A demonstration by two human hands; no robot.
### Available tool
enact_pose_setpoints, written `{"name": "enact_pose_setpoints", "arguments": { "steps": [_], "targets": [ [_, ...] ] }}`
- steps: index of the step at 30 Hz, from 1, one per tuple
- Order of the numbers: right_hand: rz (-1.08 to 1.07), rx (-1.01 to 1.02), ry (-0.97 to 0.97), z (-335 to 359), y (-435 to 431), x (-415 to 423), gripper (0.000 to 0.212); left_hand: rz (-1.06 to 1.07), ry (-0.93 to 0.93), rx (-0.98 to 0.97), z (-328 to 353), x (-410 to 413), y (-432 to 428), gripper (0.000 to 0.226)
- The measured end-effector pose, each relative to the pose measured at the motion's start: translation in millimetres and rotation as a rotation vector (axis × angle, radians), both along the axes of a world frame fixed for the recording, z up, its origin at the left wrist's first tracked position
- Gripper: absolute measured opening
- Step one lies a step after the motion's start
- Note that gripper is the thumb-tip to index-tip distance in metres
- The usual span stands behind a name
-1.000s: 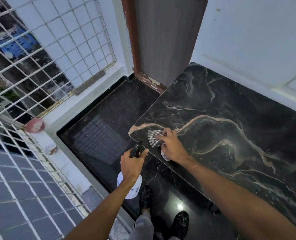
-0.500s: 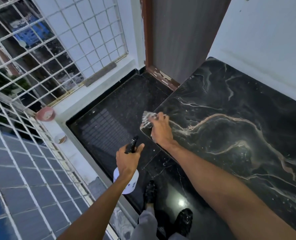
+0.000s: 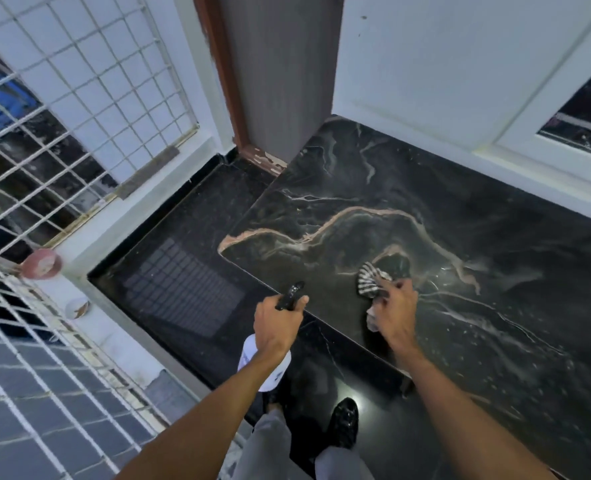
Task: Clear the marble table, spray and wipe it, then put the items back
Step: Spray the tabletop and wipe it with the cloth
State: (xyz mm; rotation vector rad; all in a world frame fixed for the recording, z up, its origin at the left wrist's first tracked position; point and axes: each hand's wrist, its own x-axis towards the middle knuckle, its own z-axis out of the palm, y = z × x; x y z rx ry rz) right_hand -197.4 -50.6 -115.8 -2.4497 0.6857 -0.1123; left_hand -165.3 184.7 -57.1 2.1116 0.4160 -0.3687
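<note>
The black marble table with pale veins fills the right half of the head view; its top is bare and streaked wet near the front. My right hand grips a striped black-and-white cloth and presses it on the marble close to the front edge. My left hand holds a spray bottle by its black trigger head, off the table's left front edge, over the floor. The bottle's white body hangs below my wrist, partly hidden.
A dark polished floor lies left of the table. A white window grille and a railing run along the left, with a pink bowl and a small white dish on the ledge. My shoes stand below the table edge.
My right hand slid the cloth from the table's left front corner to the right along the front. The left hand kept the bottle in the same place.
</note>
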Motion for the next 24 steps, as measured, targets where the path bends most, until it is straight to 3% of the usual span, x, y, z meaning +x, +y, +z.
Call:
{"name": "enact_pose_setpoints", "arguments": {
  "steps": [2,7,13,17,19,22,24],
  "targets": [
    [-0.136,-0.005,0.041,6,-25,-19,0.050,-0.060,0.010,0.011,-2,-16,-21,0.049],
    [-0.213,0.028,0.027,18,-30,-31,0.048,-0.081,0.064,0.050,-14,-36,-39,0.044],
    [0.211,-0.001,-0.025,9,8,-34,0.053,-0.054,0.002,0.063,-5,-34,-29,0.050],
    [-0.291,0.091,0.022,14,-1,14,0.047,-0.013,-0.090,0.028,6,-13,-11,0.056],
    [-0.139,0.020,0.024,18,32,38,0.050,0.003,-0.139,0.015,14,9,-2,0.057],
    [0.367,-0.045,-0.037,10,77,60,0.057,0.000,-0.171,-0.001,25,45,8,0.053],
    [0.286,-0.018,-0.042,8,71,91,0.054,-0.004,-0.170,-0.033,29,73,15,0.051]
  ]
}}
